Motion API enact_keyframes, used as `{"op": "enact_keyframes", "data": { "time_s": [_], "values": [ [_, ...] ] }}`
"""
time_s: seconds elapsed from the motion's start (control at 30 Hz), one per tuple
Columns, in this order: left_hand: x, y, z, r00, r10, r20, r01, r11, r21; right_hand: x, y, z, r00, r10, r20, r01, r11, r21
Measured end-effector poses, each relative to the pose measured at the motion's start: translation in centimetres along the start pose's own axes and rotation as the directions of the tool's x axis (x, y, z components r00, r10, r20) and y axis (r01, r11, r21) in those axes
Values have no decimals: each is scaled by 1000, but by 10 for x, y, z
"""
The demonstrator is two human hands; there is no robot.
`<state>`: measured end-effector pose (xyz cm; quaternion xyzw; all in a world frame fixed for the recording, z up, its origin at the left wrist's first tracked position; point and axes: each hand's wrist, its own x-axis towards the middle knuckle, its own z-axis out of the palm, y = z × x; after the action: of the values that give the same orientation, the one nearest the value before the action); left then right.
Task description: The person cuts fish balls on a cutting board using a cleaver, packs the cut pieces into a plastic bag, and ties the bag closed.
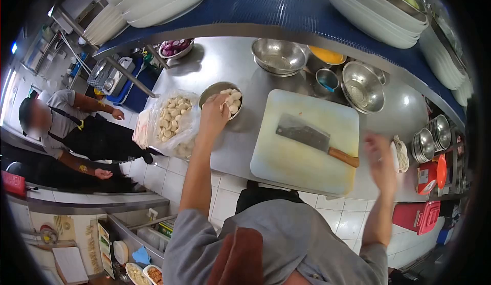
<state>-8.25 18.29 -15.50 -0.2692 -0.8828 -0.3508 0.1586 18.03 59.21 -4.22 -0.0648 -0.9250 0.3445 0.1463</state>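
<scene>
My left hand (216,107) reaches into a metal bowl (203,93), its fingers curled around whitish button mushrooms (234,101); some fingertips are hidden. Left of the bowl, a clear plastic bag (190,129) lies open with many more mushrooms (173,119) in it. My right hand (381,161) is raised near the right side of the cutting board (276,157), blurred, its fingers apart and nothing visible in them. A cleaver (304,131) with a wooden handle lies flat on the board, the handle towards my right hand.
Metal bowls (279,55) stand along the back, near a bowl of orange-yellow contents (327,55). Overhead, a blue shelf (271,6) carries stacked white plates (158,1). A folded cloth (400,154) lies at right. Another person (84,126) stands beyond the table's left end.
</scene>
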Motion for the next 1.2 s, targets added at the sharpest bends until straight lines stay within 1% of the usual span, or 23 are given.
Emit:
{"op": "enact_keyframes", "data": {
  "time_s": [0.07, 0.1, 0.17, 0.2, 0.27, 0.37, 0.4, 0.43, 0.5, 0.57, 0.63, 0.7, 0.73, 0.8, 0.83, 0.87, 0.9, 0.97, 1.0, 1.07, 1.13, 1.17, 1.2],
  "values": [
    [-1, -46, 21, 996, -33, -85, 51, 976, 214, -7, 66, 58, 995, 0, 98, 21, 976, -218],
    [3, -50, 23, 996, -33, -80, 50, 975, 219, -11, 83, 72, 995, 3, 99, 18, 977, -212],
    [12, -51, 28, 999, -25, 44, 13, 971, 239, -21, 100, 91, 991, -32, 133, 69, 956, -285],
    [17, -50, 25, 999, -21, 49, 8, 970, 243, -23, 101, 98, 991, -29, 129, 65, 958, -279],
    [29, -48, 19, 930, -54, 364, -43, 966, 253, -27, 100, 109, 979, 7, 202, 80, 904, -420],
    [36, -76, 25, 929, 51, 367, -126, 975, 184, -26, 127, 125, 984, 27, 175, 61, 874, -481],
    [41, -75, 23, 909, 75, 410, -196, 945, 262, -24, 122, 125, 986, 37, 164, 48, 875, -482],
    [46, -74, 22, 904, 85, 418, -207, 945, 255, -24, 113, 121, 976, 62, 211, 44, 883, -468],
    [55, -71, 22, 838, 208, 504, -346, 918, 196, -28, 85, 113, 962, 107, 252, 21, 888, -459],
    [63, -70, 26, 810, 217, 545, -338, 932, 130, -34, 50, 105, 914, 188, 358, -70, 946, -317],
    [66, -67, 31, 775, 228, 589, -325, 943, 63, -47, 25, 104, 885, 234, 402, -137, 957, -254],
    [67, -65, 32, 791, 192, 580, -317, 941, 121, -63, 24, 109, 854, 272, 444, -212, 960, -181],
    [67, -65, 31, 804, 230, 549, -313, 948, 62, -69, 31, 115, 927, 88, 363, -63, 995, -80],
    [67, -63, 28, 806, 207, 555, -291, 954, 68, -78, 32, 118, 961, -92, 259, 93, 996, 7],
    [69, -55, 24, 815, 181, 550, -266, 961, 78, -78, 26, 112, 899, 203, 388, -318, 911, 262],
    [69, -45, 19, 829, 83, 553, -198, 968, 152, -79, 21, 109, 716, 404, 569, -674, 610, 416],
    [68, -30, 17, 825, 90, 559, -204, 968, 145, -80, 18, 111, 715, 413, 564, -678, 605, 417],
    [56, 2, 19, 926, 78, 369, -50, 995, -87, -85, 10, 117, 659, 483, 576, -752, 410, 516],
    [42, 22, 28, 941, 156, 300, -101, 976, -191, -88, 7, 121, 652, 498, 571, -757, 399, 517],
    [6, 71, 53, 862, 2, 506, 220, 899, -379, -90, 5, 126, 676, 545, 496, -734, 435, 522],
    [-40, 97, 108, 916, 104, 387, 45, 932, -358, -89, 6, 126, 679, 548, 488, -732, 461, 502],
    [-58, 100, 129, 911, 109, 399, 50, 929, -367, -88, 8, 127, 689, 539, 485, -725, 489, 485],
    [-74, 101, 149, 933, 58, 356, 51, 955, -291, -86, 12, 128, 722, 518, 458, -689, 597, 411]
  ]
}}
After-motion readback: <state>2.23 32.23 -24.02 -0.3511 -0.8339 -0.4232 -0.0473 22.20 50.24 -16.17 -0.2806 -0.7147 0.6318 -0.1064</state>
